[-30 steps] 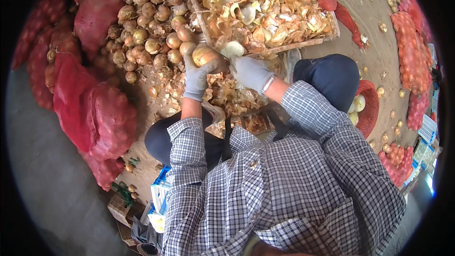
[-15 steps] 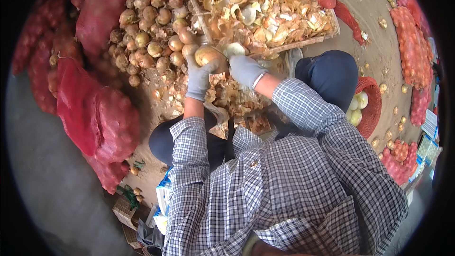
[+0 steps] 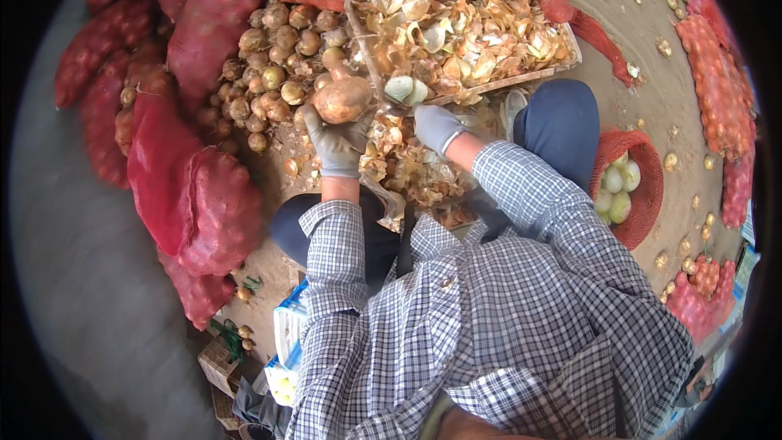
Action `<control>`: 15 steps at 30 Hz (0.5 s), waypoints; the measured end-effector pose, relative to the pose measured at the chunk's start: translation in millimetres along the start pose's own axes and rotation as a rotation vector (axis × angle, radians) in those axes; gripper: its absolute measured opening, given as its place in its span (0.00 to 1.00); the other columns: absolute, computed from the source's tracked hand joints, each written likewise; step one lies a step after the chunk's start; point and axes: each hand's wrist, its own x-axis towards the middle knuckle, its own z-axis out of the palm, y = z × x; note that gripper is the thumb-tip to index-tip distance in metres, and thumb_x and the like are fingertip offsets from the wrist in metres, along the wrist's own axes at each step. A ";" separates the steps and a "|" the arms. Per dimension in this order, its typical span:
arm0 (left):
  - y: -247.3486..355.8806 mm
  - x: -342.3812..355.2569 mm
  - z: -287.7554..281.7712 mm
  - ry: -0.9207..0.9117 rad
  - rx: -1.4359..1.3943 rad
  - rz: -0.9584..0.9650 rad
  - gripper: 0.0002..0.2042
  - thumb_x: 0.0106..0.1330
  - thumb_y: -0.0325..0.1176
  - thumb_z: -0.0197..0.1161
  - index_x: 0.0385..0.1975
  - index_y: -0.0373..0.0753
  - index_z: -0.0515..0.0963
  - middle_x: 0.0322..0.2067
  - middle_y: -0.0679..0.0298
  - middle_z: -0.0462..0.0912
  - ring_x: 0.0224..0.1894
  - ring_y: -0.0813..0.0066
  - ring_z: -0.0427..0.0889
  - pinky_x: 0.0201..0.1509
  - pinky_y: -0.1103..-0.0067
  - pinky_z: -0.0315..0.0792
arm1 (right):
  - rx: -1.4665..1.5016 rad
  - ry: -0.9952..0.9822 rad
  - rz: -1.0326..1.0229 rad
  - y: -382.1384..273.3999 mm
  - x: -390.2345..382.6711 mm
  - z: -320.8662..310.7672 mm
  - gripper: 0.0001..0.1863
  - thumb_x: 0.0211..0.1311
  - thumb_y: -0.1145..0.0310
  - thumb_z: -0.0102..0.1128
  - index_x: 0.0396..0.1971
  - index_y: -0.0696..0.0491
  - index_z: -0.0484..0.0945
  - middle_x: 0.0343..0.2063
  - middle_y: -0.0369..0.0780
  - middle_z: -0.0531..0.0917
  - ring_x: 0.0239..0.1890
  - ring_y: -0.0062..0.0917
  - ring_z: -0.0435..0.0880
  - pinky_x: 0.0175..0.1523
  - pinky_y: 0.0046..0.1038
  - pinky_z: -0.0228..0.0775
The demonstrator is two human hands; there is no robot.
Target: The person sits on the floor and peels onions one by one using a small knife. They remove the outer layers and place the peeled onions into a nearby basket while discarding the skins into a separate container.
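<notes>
My left hand [image 3: 332, 148], in a pale glove, holds a large brown onion [image 3: 342, 100] from below, fingers curled round it. My gloved right hand [image 3: 436, 125] is to its right, closed on what looks like a knife [image 3: 393, 108], mostly hidden. A plastic crate [image 3: 357, 26] of onion skins [image 3: 466, 28] lies just beyond my hands, with pale peeled pieces at its near corner. A pile of unpeeled onions [image 3: 273, 57] lies left of the crate, and loose skins [image 3: 407, 163] lie below my hands.
Red mesh sacks of onions [image 3: 199, 33] are heaped at the left, more [image 3: 707, 81] at the right. A red mesh bag [image 3: 639, 216] with pale peeled onions stands beside my right knee [image 3: 562, 130]. Scattered onions and a red net [image 3: 603, 41] lie on the floor [image 3: 619, 0].
The view has shifted slightly. The onion in my left hand has turned and now sits higher on my fingers. My right hand has drawn a little away from it.
</notes>
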 end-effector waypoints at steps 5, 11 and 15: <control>-5.0 -28.7 19.2 -0.114 0.061 0.073 0.45 0.58 0.66 0.64 0.67 0.40 0.62 0.66 0.52 0.66 0.64 0.47 0.69 0.68 0.48 0.64 | 1.441 -0.252 0.042 -42.4 -23.7 -51.8 0.26 0.65 0.53 0.64 0.54 0.57 0.74 0.34 0.41 0.84 0.30 0.29 0.87 0.32 0.33 0.81; 23.3 -36.3 36.2 -0.197 0.761 -0.060 0.42 0.57 0.55 0.72 0.67 0.39 0.64 0.56 0.58 0.77 0.54 0.64 0.80 0.48 0.68 0.81 | 1.351 -0.230 -0.006 -37.2 -22.5 -125.3 0.31 0.65 0.46 0.63 0.58 0.55 0.76 0.49 0.40 0.84 0.46 0.28 0.84 0.45 0.31 0.81; 40.7 -28.3 67.6 -0.314 0.717 -0.285 0.42 0.59 0.50 0.72 0.69 0.38 0.60 0.56 0.58 0.75 0.54 0.64 0.80 0.54 0.67 0.80 | 0.803 -0.047 -0.389 -63.6 -24.5 -174.7 0.26 0.62 0.48 0.67 0.52 0.50 0.81 0.45 0.38 0.86 0.47 0.27 0.83 0.54 0.27 0.73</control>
